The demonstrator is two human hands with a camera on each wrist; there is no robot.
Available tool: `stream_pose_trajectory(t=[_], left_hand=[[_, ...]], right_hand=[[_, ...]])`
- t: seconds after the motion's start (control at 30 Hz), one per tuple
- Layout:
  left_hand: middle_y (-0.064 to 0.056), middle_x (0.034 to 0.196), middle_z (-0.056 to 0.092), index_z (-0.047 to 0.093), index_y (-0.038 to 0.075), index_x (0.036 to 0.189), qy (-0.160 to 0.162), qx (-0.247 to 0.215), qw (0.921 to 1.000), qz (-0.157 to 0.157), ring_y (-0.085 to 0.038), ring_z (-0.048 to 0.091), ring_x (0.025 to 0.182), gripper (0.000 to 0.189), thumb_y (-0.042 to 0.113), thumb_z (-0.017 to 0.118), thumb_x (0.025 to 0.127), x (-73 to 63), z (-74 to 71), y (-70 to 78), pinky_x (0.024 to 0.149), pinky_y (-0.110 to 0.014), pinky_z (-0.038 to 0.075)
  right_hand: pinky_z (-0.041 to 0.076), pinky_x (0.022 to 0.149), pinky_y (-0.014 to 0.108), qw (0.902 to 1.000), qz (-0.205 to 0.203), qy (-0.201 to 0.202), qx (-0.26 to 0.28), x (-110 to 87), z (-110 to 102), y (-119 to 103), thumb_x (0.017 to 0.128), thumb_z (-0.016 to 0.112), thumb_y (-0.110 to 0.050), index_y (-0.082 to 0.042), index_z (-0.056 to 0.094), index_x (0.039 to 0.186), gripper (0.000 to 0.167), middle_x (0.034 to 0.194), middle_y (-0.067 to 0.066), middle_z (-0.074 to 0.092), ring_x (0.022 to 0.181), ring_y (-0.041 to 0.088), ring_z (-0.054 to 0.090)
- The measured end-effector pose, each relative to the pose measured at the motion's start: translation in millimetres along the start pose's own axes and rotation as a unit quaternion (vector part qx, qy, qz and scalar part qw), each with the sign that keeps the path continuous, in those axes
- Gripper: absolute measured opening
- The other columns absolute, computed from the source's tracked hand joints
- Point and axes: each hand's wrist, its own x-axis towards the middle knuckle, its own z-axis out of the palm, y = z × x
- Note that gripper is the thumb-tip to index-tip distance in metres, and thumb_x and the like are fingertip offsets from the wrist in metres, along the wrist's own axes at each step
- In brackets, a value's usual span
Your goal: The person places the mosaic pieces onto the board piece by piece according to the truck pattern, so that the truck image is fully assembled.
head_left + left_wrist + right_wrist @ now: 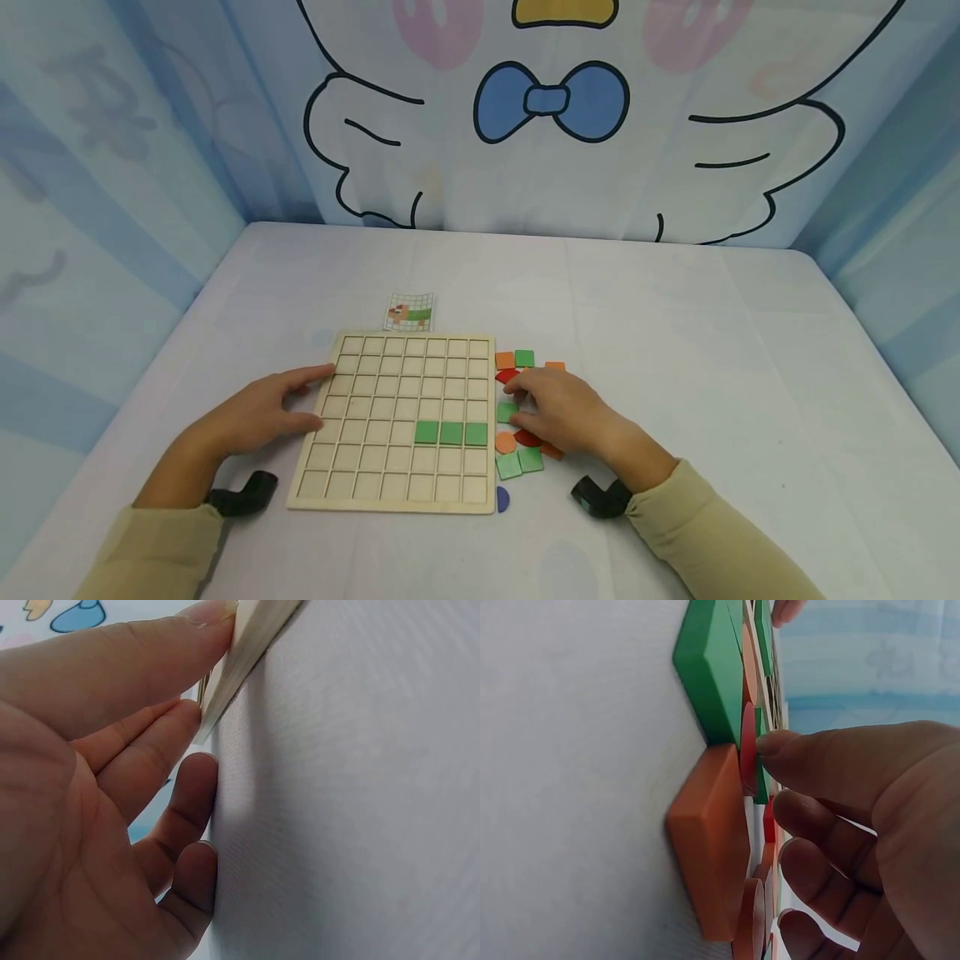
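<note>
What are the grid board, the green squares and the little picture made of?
The grid board is probably unpainted wood, matt and pale tan, with a plain, bare-looking edge. The green squares could be painted wood or plastic: close up they look smooth and evenly coloured. The little picture seems to be thin printed paper or card; it's too small to tell its finish.
</note>
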Motion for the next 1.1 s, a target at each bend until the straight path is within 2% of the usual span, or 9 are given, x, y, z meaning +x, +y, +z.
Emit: stream_pose_trajectory(t=[0.33,0.5,0.63,0.8,1.1], left_hand=[[-0.029,0.150,0.039,0.040,0.005,0.153,0.000,-0.006,1.0000,0.007,-0.047,0.042,0.132,0.079,0.030,0.077,0.088,0.0,-0.1,0.2,0.105,-0.063,0.035],[-0.028,0.151,0.040,0.040,0.006,0.153,0.002,-0.007,1.0000,0.002,-0.046,0.041,0.133,0.078,0.030,0.077,0.088,-0.3,-0.3,0.9,0.105,-0.063,0.034],[-0.029,0.151,0.039,0.040,0.006,0.153,0.000,-0.007,1.0000,-0.002,-0.047,0.040,0.133,0.079,0.031,0.077,0.088,-0.8,-0.2,0.4,0.105,-0.064,0.034],[-0.028,0.151,0.039,0.040,0.007,0.153,0.002,-0.008,1.0000,-0.002,-0.047,0.040,0.134,0.079,0.031,0.076,0.088,-1.0,-0.2,0.5,0.106,-0.064,0.033],[-0.029,0.151,0.039,0.040,0.008,0.154,0.002,-0.008,1.0000,-0.003,-0.048,0.040,0.133,0.080,0.034,0.077,0.087,-0.8,-0.5,0.7,0.105,-0.065,0.032]], right_hand=[[0.051,0.085,0.036,1.0000,0.001,0.004,-0.007,1.5,-0.6,1.0,0.090,0.072,-0.011,-0.006,0.069,0.117,0.028,0.107,0.000,0.070,0.095,0.017,0.058],[0.051,0.090,0.038,0.9999,0.002,0.005,-0.010,2.9,-1.1,0.8,0.091,0.069,-0.008,-0.006,0.069,0.121,0.029,0.113,0.002,0.070,0.101,0.020,0.060],[0.051,0.094,0.041,0.9999,-0.004,0.009,-0.011,3.4,0.0,-0.5,0.090,0.072,-0.015,-0.005,0.069,0.122,0.033,0.115,0.003,0.070,0.107,0.023,0.062],[0.051,0.093,0.040,0.9996,-0.004,0.016,-0.024,4.9,2.2,-2.8,0.088,0.076,-0.025,-0.006,0.069,0.120,0.038,0.113,0.003,0.069,0.107,0.022,0.063],[0.049,0.098,0.041,0.9996,0.001,0.006,-0.026,8.9,6.4,-4.2,0.090,0.075,-0.020,-0.004,0.068,0.121,0.035,0.115,0.005,0.069,0.113,0.025,0.061]])
